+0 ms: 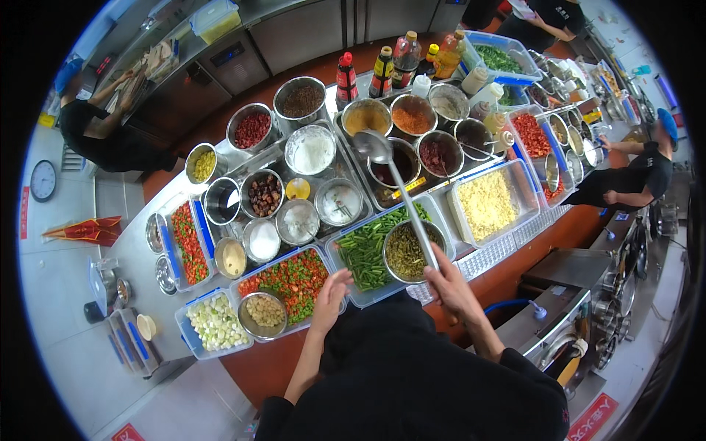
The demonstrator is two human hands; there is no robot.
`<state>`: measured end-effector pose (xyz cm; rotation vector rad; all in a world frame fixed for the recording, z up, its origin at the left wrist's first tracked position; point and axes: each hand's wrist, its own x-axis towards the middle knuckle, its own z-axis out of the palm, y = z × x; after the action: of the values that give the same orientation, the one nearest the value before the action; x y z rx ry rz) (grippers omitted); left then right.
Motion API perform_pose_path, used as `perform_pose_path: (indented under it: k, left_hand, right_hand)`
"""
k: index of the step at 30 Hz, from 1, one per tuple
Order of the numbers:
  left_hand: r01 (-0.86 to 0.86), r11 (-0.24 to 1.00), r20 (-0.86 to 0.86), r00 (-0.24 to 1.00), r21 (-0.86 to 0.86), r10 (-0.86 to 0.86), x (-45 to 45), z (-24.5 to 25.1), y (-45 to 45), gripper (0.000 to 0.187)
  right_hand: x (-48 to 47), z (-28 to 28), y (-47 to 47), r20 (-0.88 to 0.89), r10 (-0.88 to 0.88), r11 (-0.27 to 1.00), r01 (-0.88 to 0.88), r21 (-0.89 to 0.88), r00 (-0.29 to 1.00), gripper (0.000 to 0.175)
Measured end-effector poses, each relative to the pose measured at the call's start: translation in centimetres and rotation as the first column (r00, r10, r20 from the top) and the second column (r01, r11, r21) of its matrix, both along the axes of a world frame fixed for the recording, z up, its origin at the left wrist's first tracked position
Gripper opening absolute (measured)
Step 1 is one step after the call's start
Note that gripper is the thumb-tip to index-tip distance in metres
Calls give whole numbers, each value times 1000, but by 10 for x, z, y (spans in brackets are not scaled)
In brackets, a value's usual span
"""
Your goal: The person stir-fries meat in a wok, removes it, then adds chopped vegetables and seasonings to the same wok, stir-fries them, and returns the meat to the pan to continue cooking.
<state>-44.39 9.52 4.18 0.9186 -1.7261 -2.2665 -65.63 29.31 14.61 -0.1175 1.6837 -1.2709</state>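
My right hand (449, 281) grips the long handle of a steel ladle (374, 148), whose bowl hangs over the steel pots of sauces near a pot of dark liquid (392, 168). Beneath the handle, a steel pot of chopped dark green vegetable (405, 256) rests on a plastic tub of cut green stalks (361, 259). My left hand (332, 297) holds nothing; its fingers are apart, beside that tub and a tub of chopped red and green peppers (309, 275). A steel bowl of minced garlic-like pieces (265, 310) sits on the pepper tub.
A tub of pale yellow chopped food (488, 209) stands right of the stalks. Sauce bottles (381, 74) line the counter's far side. White chopped pieces fill a tub (216, 325) at lower left. Co-workers stand at left (99, 129) and right (629, 171); stoves are at lower right.
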Motion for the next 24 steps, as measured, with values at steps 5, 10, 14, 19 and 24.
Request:
perform_pose_path:
  k: [5, 10, 14, 19, 24]
  left_hand:
    - [-65, 986, 175, 980, -156, 93, 64, -13, 26, 24]
    - [-119, 978, 423, 888, -170, 181, 139, -38, 41, 23]
    - [-297, 950, 540, 787, -95, 300, 201, -86, 65, 27]
    - [-285, 958, 590, 769, -27, 246, 258, -147, 102, 22]
    - [-458, 861, 486, 817, 219, 311, 278, -175, 118, 27]
  right_hand:
    - [-41, -18, 21, -216, 140, 964, -84, 252, 966, 60]
    - [-43, -39, 20, -204, 180, 959, -126, 255, 962, 54]
    - [-40, -48, 19, -11, 32, 994, -30, 102, 999, 46]
    - [-50, -60, 26, 450, -212, 964, 260, -46, 867, 33]
    - [-63, -75, 42, 731, -165, 877, 438, -199, 662, 31]
